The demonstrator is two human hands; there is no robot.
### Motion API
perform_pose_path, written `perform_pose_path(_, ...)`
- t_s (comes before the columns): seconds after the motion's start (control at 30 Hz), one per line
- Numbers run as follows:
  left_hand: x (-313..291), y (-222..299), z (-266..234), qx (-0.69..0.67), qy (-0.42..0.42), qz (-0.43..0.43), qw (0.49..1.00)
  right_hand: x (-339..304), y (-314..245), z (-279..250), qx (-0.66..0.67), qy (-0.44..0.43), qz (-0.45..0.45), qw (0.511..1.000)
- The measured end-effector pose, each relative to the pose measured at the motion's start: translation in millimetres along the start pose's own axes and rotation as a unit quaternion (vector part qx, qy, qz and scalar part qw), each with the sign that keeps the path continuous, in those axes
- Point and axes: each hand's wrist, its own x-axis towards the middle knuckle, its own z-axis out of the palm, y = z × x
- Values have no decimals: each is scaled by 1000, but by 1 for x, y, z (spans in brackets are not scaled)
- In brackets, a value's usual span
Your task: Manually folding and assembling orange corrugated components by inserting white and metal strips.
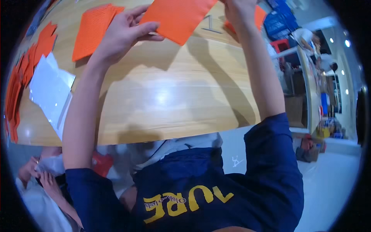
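Note:
A flat orange rectangular piece, like smooth fabric or thin sheet, is held above the table, its top cut off by the picture's upper edge. My left hand pinches its left side between thumb and fingers. At the opposite corner, my right hand grips the piece, with the fingertips partly out of view. Just beyond my left wrist lies a stack of orange textured pieces. More orange material shows behind my right wrist. A thin dark angular line or strip lies on the table between the hands.
The light wood table curves across the view. At its left are several orange piles and crumpled white plastic or paper sheets. Another person's hands are at lower left. Blue bags and other people appear at right.

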Motion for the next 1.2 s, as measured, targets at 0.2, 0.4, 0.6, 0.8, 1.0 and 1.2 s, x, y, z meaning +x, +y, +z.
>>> perform_pose_path(0.2,8,-34,-5,-68,101,36,992,21,45,31,60,-239,62,967)
perform_pose_path(0.4,-1,-65,-25,-61,135,-36,988,124,49,147,1,-190,5,982)
perform_pose_path(0.6,4,-53,-25,197,59,-14,978,336,171,288,290,-423,-224,829)
perform_pose_path(0.8,0,-68,-35,122,56,-48,990,315,229,440,-318,-194,-133,918)
perform_pose_path(1.0,0,-61,-34,170,60,31,983,363,282,451,-489,-146,-181,840)
perform_pose_path(1.2,-4,-43,-37,131,20,-71,989,334,246,420,-486,-159,-184,839)
